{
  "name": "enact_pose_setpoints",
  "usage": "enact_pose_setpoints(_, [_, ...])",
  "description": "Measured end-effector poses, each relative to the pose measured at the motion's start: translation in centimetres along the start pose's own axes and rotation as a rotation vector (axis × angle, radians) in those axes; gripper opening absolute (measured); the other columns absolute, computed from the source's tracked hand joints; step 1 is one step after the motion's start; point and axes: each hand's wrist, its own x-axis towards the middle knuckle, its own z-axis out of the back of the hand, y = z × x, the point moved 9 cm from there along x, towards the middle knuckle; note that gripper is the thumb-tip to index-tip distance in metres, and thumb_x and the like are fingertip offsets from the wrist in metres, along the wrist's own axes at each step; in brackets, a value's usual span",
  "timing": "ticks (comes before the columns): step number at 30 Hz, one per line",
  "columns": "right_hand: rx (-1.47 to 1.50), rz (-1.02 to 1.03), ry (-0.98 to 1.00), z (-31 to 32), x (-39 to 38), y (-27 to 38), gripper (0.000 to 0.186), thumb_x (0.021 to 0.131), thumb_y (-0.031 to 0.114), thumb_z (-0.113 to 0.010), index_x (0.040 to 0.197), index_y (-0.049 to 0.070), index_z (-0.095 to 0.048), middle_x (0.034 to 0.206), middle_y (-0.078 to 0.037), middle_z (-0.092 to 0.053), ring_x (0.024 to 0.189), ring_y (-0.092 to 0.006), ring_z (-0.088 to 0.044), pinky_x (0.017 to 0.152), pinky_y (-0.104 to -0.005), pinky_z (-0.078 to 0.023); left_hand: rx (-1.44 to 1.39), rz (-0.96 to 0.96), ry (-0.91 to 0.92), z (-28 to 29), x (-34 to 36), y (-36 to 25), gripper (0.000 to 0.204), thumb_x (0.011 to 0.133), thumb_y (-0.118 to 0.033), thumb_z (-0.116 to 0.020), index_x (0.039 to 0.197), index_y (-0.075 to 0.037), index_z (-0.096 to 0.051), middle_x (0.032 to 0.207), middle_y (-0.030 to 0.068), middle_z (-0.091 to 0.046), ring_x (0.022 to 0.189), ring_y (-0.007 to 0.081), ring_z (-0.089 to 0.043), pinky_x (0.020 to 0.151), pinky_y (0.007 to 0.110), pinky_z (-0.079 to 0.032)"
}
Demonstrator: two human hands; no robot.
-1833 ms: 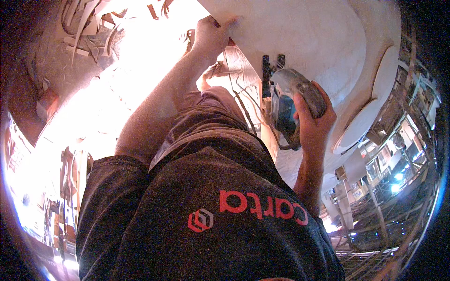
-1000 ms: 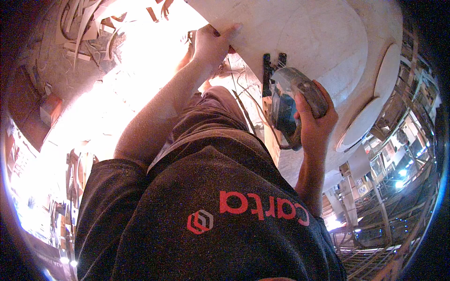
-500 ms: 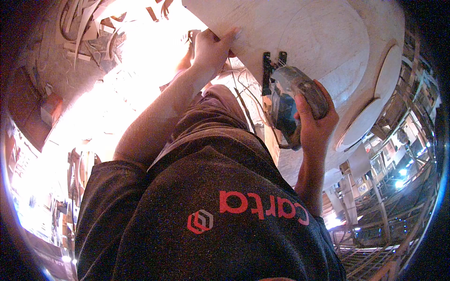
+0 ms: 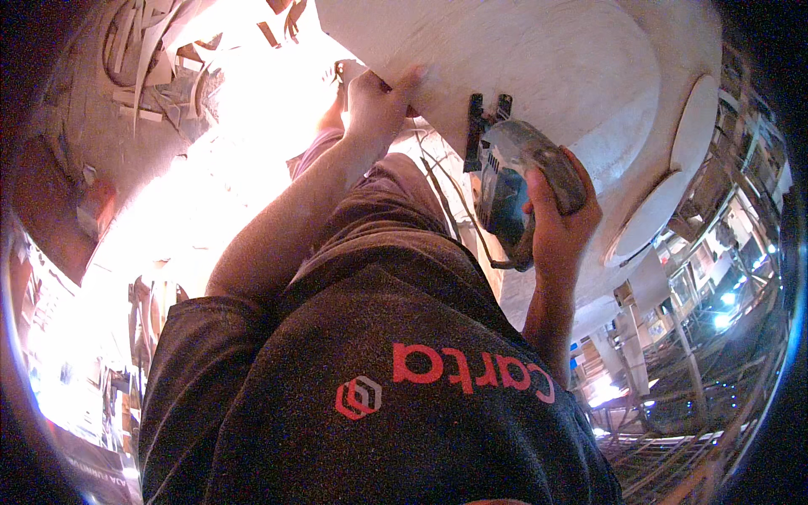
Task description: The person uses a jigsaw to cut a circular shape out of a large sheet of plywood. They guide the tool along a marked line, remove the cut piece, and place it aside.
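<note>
Jigsaw [image 4: 502,200], at two o'clock by the pale panel's [image 4: 539,55] edge, looks heavyish and rigid, best held by its curved handle [image 4: 547,156], which the right hand [image 4: 562,220] grips. At ten o'clock, the left hand's [image 4: 376,103] thumb touches the panel; whether its hidden fingers grip, I cannot tell.

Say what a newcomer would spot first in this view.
Probably the power tool, blue-bodied with a grey handle, gripped in the right hand right of centre, at the edge of a large pale board. The left hand holds that board's edge near top centre. White glare fills much of the upper left.
</note>
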Motion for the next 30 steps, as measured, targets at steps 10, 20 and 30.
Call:
enact_pose_setpoints(10, [0.039,-0.06,-0.006,-0.2,0.2,-0.8,0.049,0.086,0.011,-0.079,0.128,-0.003,-0.061,0.102,-0.009,-0.072,0.08,-0.0134,-0.067,0.068,-0.0272,-0.055,-0.19,0.142,0.019,3.2,2.6,-1.6,0.07,0.085,-0.043,-0.082,0.127,0.005,-0.055,0.111,0.0167,-0.067,0.092,0.0267,-0.069,0.077,0.039,-0.061])
enact_pose_setpoints(20, [0.121,-0.068,0.054,-1.3,0.8,-0.7,0.046,0.084,0.015,-0.08,0.124,-0.002,-0.062,0.101,-0.01,-0.073,0.085,-0.0164,-0.069,0.073,-0.0311,-0.057,-0.169,-0.101,0.157,4.7,9.8,-8.2,0.053,0.088,-0.028,-0.08,0.126,0.003,-0.059,0.116,0.0137,-0.069,0.1,0.0255,-0.07,0.085,0.034,-0.058])
enact_pose_setpoints(30, [-0.036,0.034,0.113,-0.9,-0.4,-1.9,0.051,0.087,0.02,-0.078,0.131,0.0,-0.06,0.094,-0.007,-0.073,0.059,-0.011,-0.059,0.049,-0.0267,-0.049,-0.25,-0.062,0.097,7.4,5.3,-4.9,0.05,0.092,-0.021,-0.076,0.13,0.002,-0.055,0.118,0.014,-0.066,0.107,0.0282,-0.067,0.085,0.039,-0.058])
